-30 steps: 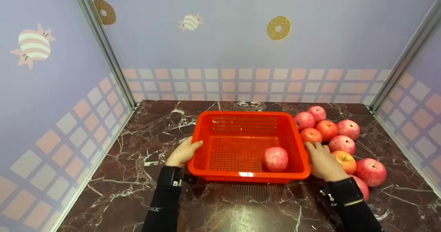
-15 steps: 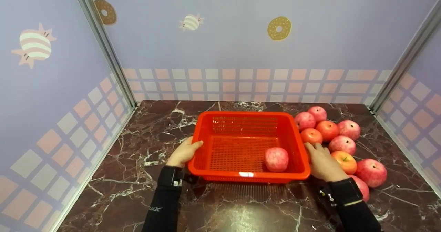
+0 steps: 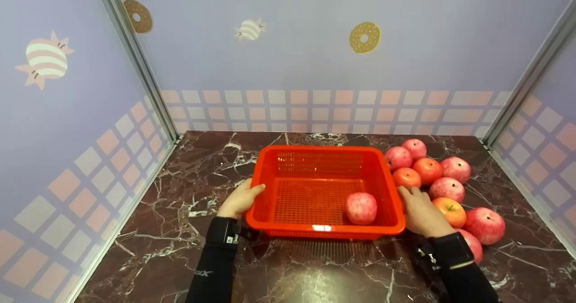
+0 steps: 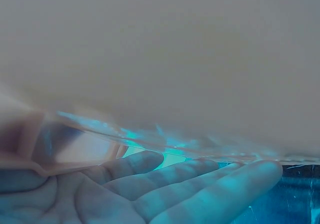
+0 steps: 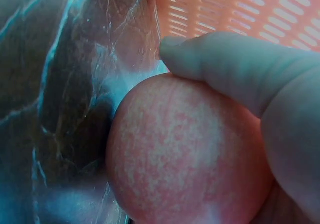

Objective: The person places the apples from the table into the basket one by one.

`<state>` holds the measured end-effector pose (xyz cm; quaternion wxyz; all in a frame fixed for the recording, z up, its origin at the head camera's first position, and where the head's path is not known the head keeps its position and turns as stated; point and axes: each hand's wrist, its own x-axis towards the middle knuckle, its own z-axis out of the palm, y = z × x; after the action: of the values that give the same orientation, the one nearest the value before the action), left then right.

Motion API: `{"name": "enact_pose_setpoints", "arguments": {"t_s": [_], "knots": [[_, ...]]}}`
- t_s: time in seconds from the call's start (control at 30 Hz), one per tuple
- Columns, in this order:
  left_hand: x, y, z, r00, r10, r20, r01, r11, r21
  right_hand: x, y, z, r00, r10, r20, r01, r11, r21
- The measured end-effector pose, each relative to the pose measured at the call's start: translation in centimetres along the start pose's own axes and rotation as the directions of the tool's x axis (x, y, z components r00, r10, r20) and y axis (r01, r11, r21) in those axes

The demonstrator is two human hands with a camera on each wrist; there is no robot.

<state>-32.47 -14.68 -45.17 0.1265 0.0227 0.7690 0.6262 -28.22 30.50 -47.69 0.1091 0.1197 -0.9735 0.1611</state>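
Observation:
A red plastic basket (image 3: 325, 229) with slotted walls stands mid-table in the head view, and one pinkish-red apple (image 3: 361, 208) lies at its front right. At the basket's left side, my left hand (image 3: 240, 199) grips the rim, thumb over the edge; in the left wrist view its fingers (image 4: 210, 191) reach out straight under a pale blurred surface. Just outside the right wall, my right hand (image 3: 423, 213) holds another apple (image 5: 185, 149). The right wrist view shows the thumb (image 5: 220, 59) along the top of that apple, which the hand mostly hides in the head view.
Several more apples lie right of the basket, among them an orange-yellow one (image 3: 450, 212), a large red one (image 3: 485, 225) and a pink one (image 3: 455, 169) farther back. The dark marbled table (image 3: 189, 168) is bounded by patterned panels (image 3: 315, 60) at the back and sides.

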Motion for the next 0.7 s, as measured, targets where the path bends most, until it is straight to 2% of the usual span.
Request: {"name": "enact_pose_setpoints", "arguments": {"t_s": [0.4,0.7], "knots": [[0.2,-0.3,0.0,1.0,0.001,-0.019,0.0,1.0,0.02,-0.1,-0.3,-0.9,1.0,0.013,-0.008,-0.014,1.0,-0.012],[0.3,-0.3,0.0,1.0,-0.004,-0.025,0.004,1.0,0.011,-0.1,0.2,-1.6,0.999,0.026,-0.038,-0.025,0.999,0.024]]}}
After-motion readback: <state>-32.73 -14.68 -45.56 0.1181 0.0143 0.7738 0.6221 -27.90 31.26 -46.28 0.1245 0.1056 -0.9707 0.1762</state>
